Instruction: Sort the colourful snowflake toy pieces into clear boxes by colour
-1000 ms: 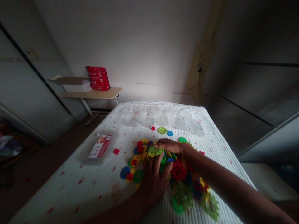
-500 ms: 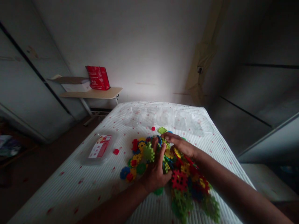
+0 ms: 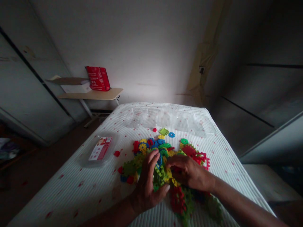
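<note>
A pile of plastic building pieces (image 3: 142, 147), toothed discs and notched squares in red, yellow, blue and green, spreads over the near middle of the cloth. My left hand (image 3: 149, 186) rests at the pile's near left side, thumb apart from its outstretched fingers, some pieces between it and my other hand. My right hand (image 3: 189, 171) lies over the right part with fingers curled down among yellow pieces; what its fingertips grip, if anything, is hidden. Red notched squares (image 3: 177, 200) lie below it. Beyond the pile are a green square (image 3: 163, 131) and a blue disc (image 3: 171, 134).
Clear plastic trays (image 3: 137, 119) stand in a row across the far part of the striped cloth (image 3: 90, 189). A clear container with a red-and-white label (image 3: 100, 148) sits at left. Behind, a small table (image 3: 113, 93) bears a red bag (image 3: 98, 78) and a box (image 3: 75, 87).
Both hands have drawn back towards me through the pile, the right one curling its fingers. Pieces have shifted, and the blue and green discs at the far side are uncovered.
</note>
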Action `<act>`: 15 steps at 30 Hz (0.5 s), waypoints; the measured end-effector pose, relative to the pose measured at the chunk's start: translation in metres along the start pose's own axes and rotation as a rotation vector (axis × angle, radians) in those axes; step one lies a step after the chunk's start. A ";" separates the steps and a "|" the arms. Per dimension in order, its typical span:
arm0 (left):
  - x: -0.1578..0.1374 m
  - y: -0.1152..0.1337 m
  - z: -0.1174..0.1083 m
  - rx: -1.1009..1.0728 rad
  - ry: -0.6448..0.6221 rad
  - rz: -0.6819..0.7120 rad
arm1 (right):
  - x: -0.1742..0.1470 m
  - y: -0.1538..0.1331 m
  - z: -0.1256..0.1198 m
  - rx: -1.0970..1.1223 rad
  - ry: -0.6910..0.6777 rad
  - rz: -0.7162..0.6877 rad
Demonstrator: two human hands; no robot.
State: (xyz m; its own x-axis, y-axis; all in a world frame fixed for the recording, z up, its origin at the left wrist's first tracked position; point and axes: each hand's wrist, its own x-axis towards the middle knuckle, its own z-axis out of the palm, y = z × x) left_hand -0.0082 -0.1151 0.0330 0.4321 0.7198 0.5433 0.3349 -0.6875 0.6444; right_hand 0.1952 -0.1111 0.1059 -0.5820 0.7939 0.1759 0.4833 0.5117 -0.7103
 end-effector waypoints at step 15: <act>-0.033 0.007 -0.008 0.571 -0.225 0.298 | 0.072 0.077 -0.023 -0.282 -0.079 0.497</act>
State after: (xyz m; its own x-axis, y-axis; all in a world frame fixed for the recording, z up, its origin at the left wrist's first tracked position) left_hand -0.0268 -0.1429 0.0231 0.7174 0.4970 0.4882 0.5372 -0.8408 0.0666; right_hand 0.2059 -0.0064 0.0797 -0.2825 0.9400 -0.1913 0.8607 0.1604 -0.4832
